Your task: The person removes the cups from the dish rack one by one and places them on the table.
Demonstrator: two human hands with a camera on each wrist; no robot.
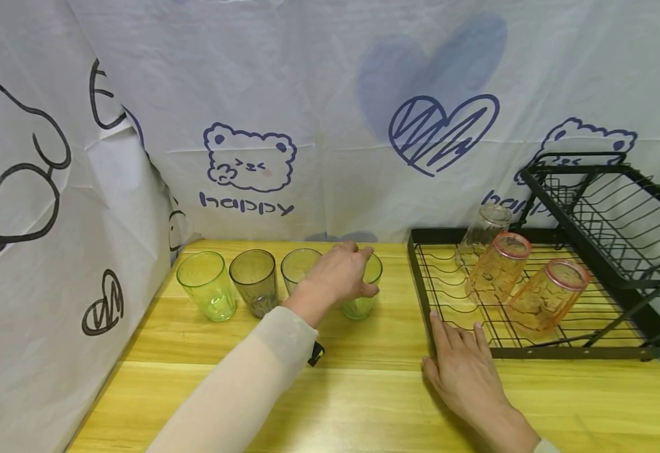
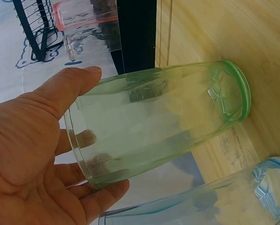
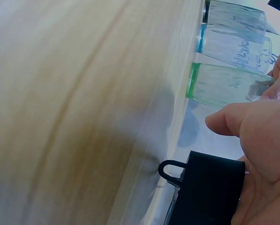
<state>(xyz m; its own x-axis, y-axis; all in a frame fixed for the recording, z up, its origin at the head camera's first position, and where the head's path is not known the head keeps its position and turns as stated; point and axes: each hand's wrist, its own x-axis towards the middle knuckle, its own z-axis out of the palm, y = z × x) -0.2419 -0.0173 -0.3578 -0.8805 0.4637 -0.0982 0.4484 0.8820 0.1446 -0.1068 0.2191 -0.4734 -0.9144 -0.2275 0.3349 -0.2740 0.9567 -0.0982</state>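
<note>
Where our left hand (image 1: 338, 270) is: fingers gripping green glass (image 1: 358, 308)
Right hand (image 1: 467, 371): fingers uncurled, at rack (image 1: 579, 353)
Rack, frame right: three inverted glasses (image 1: 497, 272), seemingly done
Desk (image 1: 363, 409), centre-left: four upright glasses (image 1: 254, 284), apparently to go

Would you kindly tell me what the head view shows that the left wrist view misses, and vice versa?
Only the head view shows the right hand by the rack, the leftmost green glass and the dark glass beside it.

Only the left wrist view shows the palm side of the left hand.

Both show that hand gripping the other green glass, the bluish glass next to it, the rack and a clear glass.
</note>
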